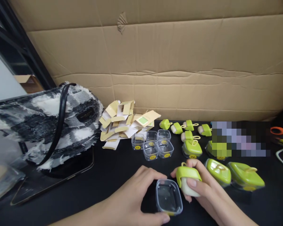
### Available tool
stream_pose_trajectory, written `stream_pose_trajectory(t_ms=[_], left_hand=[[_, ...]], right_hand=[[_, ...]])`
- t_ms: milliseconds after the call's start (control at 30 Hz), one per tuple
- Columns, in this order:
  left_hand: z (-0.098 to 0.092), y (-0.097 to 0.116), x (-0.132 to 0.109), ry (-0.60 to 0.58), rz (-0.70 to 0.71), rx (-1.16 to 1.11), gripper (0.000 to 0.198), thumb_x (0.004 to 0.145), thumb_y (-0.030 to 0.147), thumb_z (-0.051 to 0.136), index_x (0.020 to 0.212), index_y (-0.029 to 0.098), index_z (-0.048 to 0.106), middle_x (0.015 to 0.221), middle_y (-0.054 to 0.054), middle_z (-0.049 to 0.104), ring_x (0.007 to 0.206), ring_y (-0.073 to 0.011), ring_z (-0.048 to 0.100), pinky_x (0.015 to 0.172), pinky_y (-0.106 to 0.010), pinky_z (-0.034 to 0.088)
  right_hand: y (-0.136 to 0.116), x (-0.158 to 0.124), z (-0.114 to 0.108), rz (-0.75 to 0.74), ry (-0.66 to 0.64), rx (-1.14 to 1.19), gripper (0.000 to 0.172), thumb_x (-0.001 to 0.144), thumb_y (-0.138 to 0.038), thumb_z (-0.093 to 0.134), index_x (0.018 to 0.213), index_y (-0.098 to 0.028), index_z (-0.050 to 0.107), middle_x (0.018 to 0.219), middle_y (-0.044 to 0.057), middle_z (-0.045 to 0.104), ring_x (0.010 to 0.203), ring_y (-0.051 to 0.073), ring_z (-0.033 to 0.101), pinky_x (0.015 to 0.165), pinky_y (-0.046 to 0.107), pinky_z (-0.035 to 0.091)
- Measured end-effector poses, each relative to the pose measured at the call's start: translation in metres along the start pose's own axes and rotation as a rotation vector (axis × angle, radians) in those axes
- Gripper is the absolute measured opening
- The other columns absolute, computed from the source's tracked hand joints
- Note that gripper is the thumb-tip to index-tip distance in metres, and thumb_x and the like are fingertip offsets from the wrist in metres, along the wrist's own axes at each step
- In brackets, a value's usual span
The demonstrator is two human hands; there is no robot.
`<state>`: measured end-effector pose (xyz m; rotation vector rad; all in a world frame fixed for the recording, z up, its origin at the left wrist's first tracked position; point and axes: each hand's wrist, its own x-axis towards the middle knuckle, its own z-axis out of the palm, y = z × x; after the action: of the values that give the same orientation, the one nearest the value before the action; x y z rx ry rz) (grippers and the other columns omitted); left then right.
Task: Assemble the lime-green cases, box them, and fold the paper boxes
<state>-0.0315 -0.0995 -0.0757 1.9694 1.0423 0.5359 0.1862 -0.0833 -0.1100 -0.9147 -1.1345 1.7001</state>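
Clear container (168, 197), long axis near-to-far, sits between the hands; left hand (132, 190) spans it, thumb near, fingers far. Can't tell if it touches bench (73, 194). Right hand (205, 185) grips green-and-white piece (186, 173), just right.
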Motion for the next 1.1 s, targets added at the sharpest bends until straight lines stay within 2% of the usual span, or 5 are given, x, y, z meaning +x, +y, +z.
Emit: stream_pose_trajectory(t_ms=[233,400,567,867,1100], left_hand=[[0.002,-0.002,-0.001,0.000,0.071,0.052,0.055,0.073,0.013,0.068,0.123,0.024,0.048,0.117,-0.002,0.056,0.109,-0.0204,0.051,0.097,-0.032,0.041],[0.006,-0.003,-0.002,0.019,-0.044,0.018,0.071,0.070,0.020,0.074,0.131,0.018,0.036,0.123,-0.008,0.053,0.114,-0.0225,0.051,0.101,-0.034,0.039],[0.004,0.002,0.000,0.007,-0.041,0.033,0.049,0.070,0.021,0.075,0.113,0.018,0.051,0.116,-0.007,0.055,0.106,-0.0229,0.054,0.094,-0.034,0.042],[0.004,0.002,-0.001,0.004,-0.028,0.060,0.052,0.071,0.022,0.077,0.116,0.017,0.051,0.115,-0.007,0.055,0.106,-0.0232,0.053,0.094,-0.034,0.042],[0.003,0.003,0.000,0.011,-0.029,0.054,0.047,0.069,0.022,0.078,0.108,0.018,0.054,0.112,-0.006,0.056,0.102,-0.0222,0.054,0.092,-0.033,0.042]], right_hand=[[-0.018,-0.005,-0.005,-0.037,-0.018,-0.227,0.025,0.083,-0.048,0.062,0.098,-0.035,0.046,0.086,-0.005,0.057,0.083,0.016,0.059,0.076,0.027,0.051],[-0.017,-0.007,-0.008,-0.300,0.040,-0.425,0.024,0.084,-0.034,0.066,0.102,-0.037,0.050,0.103,-0.004,0.059,0.094,0.014,0.063,0.081,0.020,0.053],[-0.012,-0.011,-0.011,-0.504,-0.116,-0.678,0.041,0.083,-0.020,0.066,0.113,-0.041,0.047,0.126,-0.002,0.061,0.118,0.015,0.059,0.094,0.023,0.049],[-0.014,-0.012,-0.007,-0.576,-0.203,-0.783,0.036,0.079,-0.016,0.071,0.110,-0.031,0.058,0.124,0.006,0.065,0.112,0.022,0.064,0.089,0.030,0.054],[-0.015,-0.012,-0.012,-0.586,-0.298,-0.810,0.048,0.078,-0.017,0.074,0.116,-0.041,0.057,0.129,-0.001,0.061,0.114,0.017,0.063,0.092,0.023,0.051]])
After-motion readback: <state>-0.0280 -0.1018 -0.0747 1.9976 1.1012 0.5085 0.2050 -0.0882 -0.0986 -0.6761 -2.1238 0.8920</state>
